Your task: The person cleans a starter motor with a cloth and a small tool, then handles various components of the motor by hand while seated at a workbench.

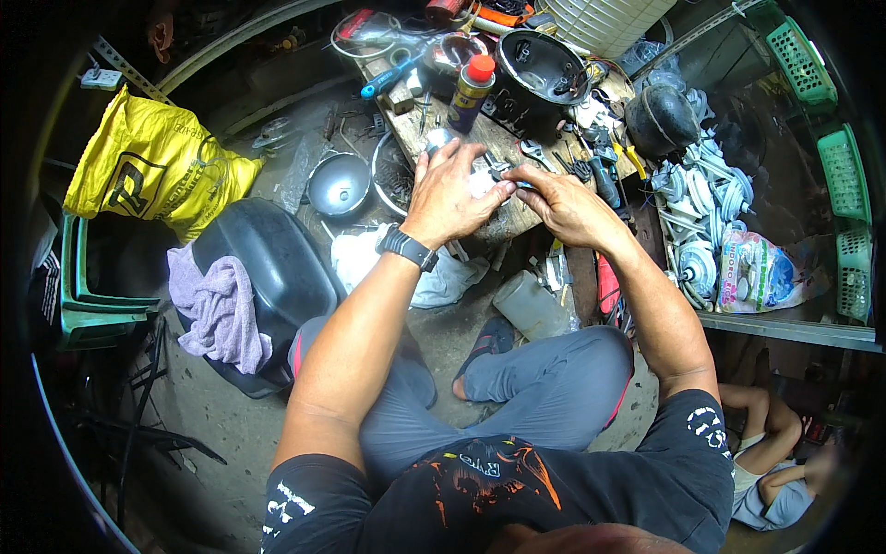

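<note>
Over the front of the wooden work surface [517, 210], my left hand [450, 196] curls with its thumb toward the right, wearing a dark watch [407, 247]. A bright, pale piece [481, 182] shows between its fingers and thumb; its kind is washed out by glare. Close beside it, my right hand [561, 201] pinches something small and dark, mostly hidden by the fingers. The two hands nearly touch. A silvery rounded metal part [437, 139] peeks out beyond my left fingertips. Just behind stands a spray can [471, 92] with a red cap.
A black round housing [543, 69], adjustable wrench [537, 155] and pliers [630, 157] lie beyond. At right are many pale plastic parts [699, 198]. A metal bowl [339, 185], black container [263, 263] with a purple towel [221, 305] and yellow sack [166, 166] are left. Another person [775, 471] is lower right.
</note>
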{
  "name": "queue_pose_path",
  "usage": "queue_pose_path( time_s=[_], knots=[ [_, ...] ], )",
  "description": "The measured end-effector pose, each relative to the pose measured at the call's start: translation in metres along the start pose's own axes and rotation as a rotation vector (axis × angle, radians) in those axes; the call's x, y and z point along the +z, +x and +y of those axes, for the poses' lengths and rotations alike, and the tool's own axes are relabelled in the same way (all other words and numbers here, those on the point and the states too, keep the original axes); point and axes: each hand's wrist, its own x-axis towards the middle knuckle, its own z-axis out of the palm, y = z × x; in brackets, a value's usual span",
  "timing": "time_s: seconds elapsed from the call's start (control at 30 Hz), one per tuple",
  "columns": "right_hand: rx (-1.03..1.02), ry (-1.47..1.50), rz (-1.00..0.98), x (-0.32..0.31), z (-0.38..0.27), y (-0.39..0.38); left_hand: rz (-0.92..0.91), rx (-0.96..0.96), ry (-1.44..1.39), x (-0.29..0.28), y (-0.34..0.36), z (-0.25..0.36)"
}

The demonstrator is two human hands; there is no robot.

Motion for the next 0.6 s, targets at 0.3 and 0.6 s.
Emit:
queue_pose_path(
  time_s=[0.3,0.6],
  knots=[
    [-0.013,0.003,-0.006,-0.0004,-0.0009,-0.0003,0.007,0.021,-0.004,0.0007,0.0000,-0.0027],
    [-0.035,0.016,0.024,0.0008,0.0014,-0.0018,-0.013,0.013,0.001,-0.0020,0.0008,-0.0009]
  ],
)
